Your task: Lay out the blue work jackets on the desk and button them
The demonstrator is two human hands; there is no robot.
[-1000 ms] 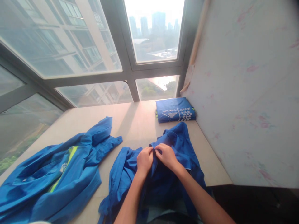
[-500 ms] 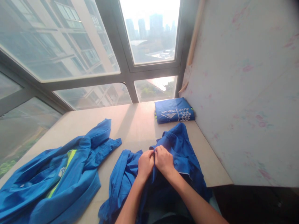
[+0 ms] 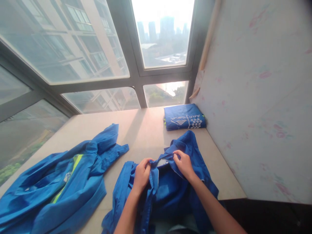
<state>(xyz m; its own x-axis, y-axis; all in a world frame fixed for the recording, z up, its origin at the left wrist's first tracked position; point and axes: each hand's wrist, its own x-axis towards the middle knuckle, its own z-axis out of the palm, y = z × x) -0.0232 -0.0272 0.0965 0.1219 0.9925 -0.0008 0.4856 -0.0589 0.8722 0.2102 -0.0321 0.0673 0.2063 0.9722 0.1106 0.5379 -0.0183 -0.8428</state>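
A blue work jacket point(image 3: 168, 188) lies in front of me on the pale ledge, its lower part reaching past the near edge toward my body. My left hand point(image 3: 142, 174) pinches the left side of its collar opening. On the right side, my right hand point(image 3: 183, 164) grips the other edge of the collar between thumb and fingers. Between the hands the neck is spread apart, and a pale label patch point(image 3: 162, 162) shows inside. The jacket's sleeves are bunched at either side.
Left of it a second blue jacket point(image 3: 80, 172) with a yellow-green stripe lies crumpled. A folded blue garment with white printing point(image 3: 184, 117) rests at the back right of the ledge point(image 3: 136, 130). Windows point(image 3: 162, 39) rise behind; a floral wall point(image 3: 255, 113) borders the right.
My hands, close together before, have moved apart, left hand leftward and right hand rightward. The collar between them has been pulled open, exposing the jacket's inside and label patch.
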